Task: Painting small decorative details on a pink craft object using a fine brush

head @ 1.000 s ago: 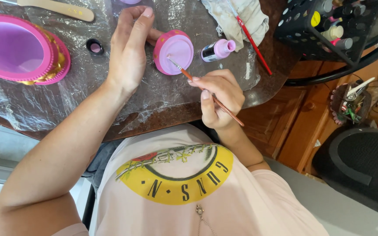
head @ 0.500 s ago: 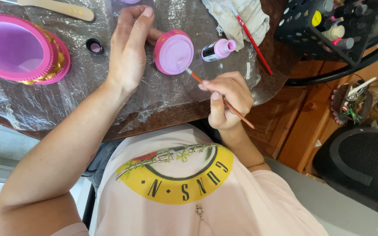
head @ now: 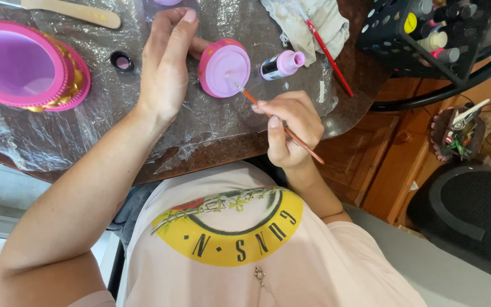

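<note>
Head view: the left hand lies loosely spread, fingers steadying the round pink lid at its 3 o'clock. The right hand pinches a thin brush, its tip on the lid; half a second ago the tip hovered off the rim. A small pink paint bottle lies at the lid's 3 o'clock, a pink round box far at 9.

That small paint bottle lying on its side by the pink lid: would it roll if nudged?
Probably. The paint bottle is round and lies on its side on crinkled plastic wrap, which may slow it. It looks small and likely light. Its pink neck looks uncapped, so paint might leak.
</note>
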